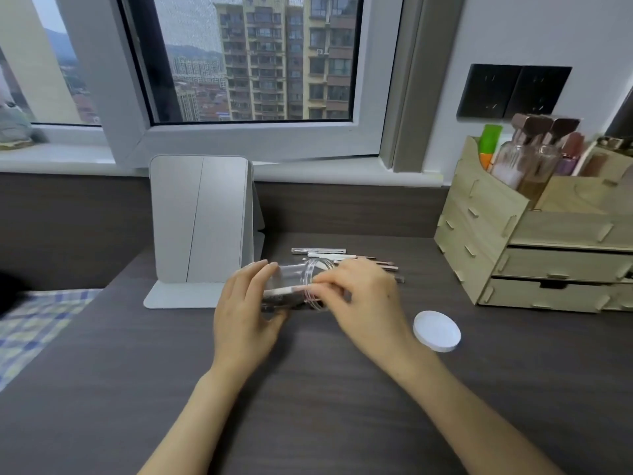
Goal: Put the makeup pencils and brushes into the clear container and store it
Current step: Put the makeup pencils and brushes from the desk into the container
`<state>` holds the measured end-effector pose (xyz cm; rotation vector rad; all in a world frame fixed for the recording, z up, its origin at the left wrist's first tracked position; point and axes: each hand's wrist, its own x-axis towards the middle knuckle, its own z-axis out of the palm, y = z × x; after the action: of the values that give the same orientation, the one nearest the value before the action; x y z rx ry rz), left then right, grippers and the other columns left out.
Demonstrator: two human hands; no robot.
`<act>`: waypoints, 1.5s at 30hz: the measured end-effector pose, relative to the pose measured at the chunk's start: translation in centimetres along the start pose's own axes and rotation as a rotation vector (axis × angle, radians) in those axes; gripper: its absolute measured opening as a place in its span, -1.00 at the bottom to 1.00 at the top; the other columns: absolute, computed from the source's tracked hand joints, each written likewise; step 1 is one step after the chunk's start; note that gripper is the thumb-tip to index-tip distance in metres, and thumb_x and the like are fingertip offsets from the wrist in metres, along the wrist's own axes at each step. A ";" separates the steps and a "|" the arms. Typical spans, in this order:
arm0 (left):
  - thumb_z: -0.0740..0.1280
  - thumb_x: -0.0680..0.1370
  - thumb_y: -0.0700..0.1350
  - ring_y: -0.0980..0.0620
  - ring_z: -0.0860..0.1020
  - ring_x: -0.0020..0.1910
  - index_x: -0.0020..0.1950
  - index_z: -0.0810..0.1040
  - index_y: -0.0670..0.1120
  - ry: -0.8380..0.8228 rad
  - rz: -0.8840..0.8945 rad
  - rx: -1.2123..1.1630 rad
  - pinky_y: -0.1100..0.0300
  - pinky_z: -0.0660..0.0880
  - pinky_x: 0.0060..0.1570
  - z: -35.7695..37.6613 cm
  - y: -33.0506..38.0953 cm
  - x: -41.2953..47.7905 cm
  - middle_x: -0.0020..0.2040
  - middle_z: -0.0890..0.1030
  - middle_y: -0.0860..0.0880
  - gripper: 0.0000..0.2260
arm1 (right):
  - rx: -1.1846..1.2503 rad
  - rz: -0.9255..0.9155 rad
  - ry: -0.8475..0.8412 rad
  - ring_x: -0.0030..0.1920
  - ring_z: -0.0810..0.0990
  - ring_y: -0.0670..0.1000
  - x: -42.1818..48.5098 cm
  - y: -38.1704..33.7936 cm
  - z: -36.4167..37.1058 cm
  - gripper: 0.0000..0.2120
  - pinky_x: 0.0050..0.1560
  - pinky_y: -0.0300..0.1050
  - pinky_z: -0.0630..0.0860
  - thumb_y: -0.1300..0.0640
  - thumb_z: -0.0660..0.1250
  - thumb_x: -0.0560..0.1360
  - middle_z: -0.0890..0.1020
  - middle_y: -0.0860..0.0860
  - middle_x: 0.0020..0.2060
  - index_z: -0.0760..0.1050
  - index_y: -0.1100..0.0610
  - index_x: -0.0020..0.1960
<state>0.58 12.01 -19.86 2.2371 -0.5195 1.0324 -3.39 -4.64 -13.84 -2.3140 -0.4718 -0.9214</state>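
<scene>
My left hand (245,310) grips the clear container (295,275), which lies tipped on its side above the dark desk with its mouth to the right. Dark pencils rest inside it along the lower wall. My right hand (359,299) pinches a white-handled pencil (291,290) at the container's mouth, with most of its length inside. Several more pencils and brushes (342,257) lie on the desk just behind the container. The white round lid (436,330) lies flat to the right of my right hand.
A grey folding mirror stand (202,221) stands behind and left of the container. A wooden drawer organiser (534,241) with bottles on top fills the right side. A checked cloth (30,323) lies at the left edge. Window and sill run along the back.
</scene>
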 end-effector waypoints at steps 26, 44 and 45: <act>0.57 0.16 -0.29 -0.11 0.46 0.08 0.21 0.45 -0.12 0.046 -0.163 0.037 0.15 0.34 0.02 -0.1 -1.0 0.6 0.14 0.57 -0.15 -0.35 | -0.393 0.423 -0.124 0.00 0.48 0.19 0.9 12.7 -0.8 -0.83 -0.02 -0.02 0.36 0.14 0.24 0.53 0.62 0.12 -0.03 0.57 0.18 0.01; 0.58 0.16 -0.24 -0.05 0.39 0.13 0.25 0.39 -0.06 -0.008 -0.102 0.035 0.16 0.34 0.06 0.3 -1.1 0.2 0.16 0.55 -0.12 -0.29 | -0.039 0.008 -0.133 -0.28 0.42 0.01 2.0 1.2 0.7 -0.84 -0.28 -0.22 0.25 0.21 0.47 0.35 0.49 -0.02 -0.35 0.49 0.19 -0.19; 0.59 0.16 -0.24 -0.05 0.39 0.13 0.25 0.38 -0.05 -0.004 -0.110 0.032 0.15 0.36 0.05 0.3 -1.1 0.2 0.16 0.55 -0.12 -0.29 | 0.020 0.063 -0.117 -0.31 0.39 -0.05 2.1 1.1 1.0 -0.83 -0.30 -0.25 0.24 0.18 0.47 0.36 0.45 -0.06 -0.36 0.48 0.18 -0.21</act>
<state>1.46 12.59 -20.20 2.2690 -0.3799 0.9868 -0.87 -4.67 -13.36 -2.3601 -0.4521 -0.7510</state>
